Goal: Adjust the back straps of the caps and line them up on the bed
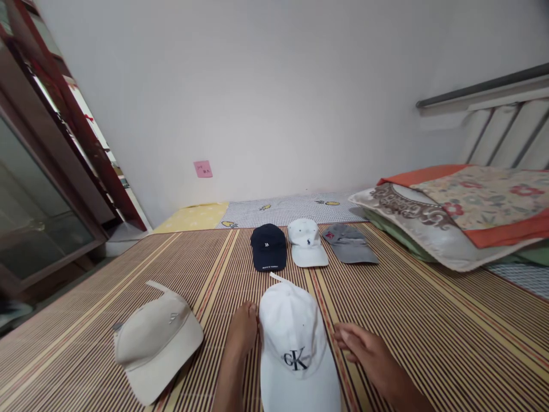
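Observation:
A white baseball cap [291, 326] with a black CK logo lies in front of me, its brim toward me and its strap sticking up at the back. Beside the cap's left side is my left hand [245, 325], fingers loosely bent and very close to the fabric; whether they touch it I cannot tell. My right hand [357, 343] hovers a short way off the cap's right side, its fingers loosely bent and holding nothing. To the left sits a beige cap [156, 337], turned at an angle, its strap also raised.
Farther back stand a navy cap [269, 246], a smaller white cap [307, 243] and a grey cap [349, 244] in a row on the striped mat [412, 309]. Stacked pillows [429, 229] lie at right. A pink note [203, 169] is on the wall.

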The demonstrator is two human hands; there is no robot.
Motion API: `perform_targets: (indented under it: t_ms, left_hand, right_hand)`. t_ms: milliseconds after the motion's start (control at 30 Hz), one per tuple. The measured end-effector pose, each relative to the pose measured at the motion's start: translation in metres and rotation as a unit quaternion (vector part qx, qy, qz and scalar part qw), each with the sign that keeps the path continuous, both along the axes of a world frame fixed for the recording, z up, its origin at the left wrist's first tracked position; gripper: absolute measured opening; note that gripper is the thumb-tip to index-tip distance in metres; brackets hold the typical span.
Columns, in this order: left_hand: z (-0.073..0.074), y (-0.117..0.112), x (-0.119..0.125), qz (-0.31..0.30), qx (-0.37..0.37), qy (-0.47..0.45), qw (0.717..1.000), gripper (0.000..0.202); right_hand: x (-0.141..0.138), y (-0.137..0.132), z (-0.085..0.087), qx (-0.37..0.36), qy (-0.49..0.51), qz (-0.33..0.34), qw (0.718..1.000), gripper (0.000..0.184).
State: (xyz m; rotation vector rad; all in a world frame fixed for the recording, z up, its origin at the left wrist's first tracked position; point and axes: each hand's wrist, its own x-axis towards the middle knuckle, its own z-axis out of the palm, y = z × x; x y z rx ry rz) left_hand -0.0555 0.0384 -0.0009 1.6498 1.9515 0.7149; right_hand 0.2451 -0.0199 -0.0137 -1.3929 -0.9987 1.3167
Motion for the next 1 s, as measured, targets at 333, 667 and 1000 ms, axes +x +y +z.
perform_targets:
  t_ms: [333,667,1000]
  left_hand:
    - [-0.017,0.004,0.011,0.037,-0.088,-0.271,0.958,0.027]
    - [0.011,-0.009,0.02,-0.007,-0.073,-0.503,0.861,0.046]
    - [0.055,-0.033,0.026,-0.118,-0.01,-0.579,0.806,0.044]
  right_hand:
    - [-0.016,0.008,-0.035,-0.042,0.159,-0.006,0.986,0.055]
    - [-0.002,0.008,-0.025,0.019,0.264,-0.03,0.964,0.023]
    - [-0.004,0.013,0.056,0.173,0.224,-0.024,0.959,0.046]
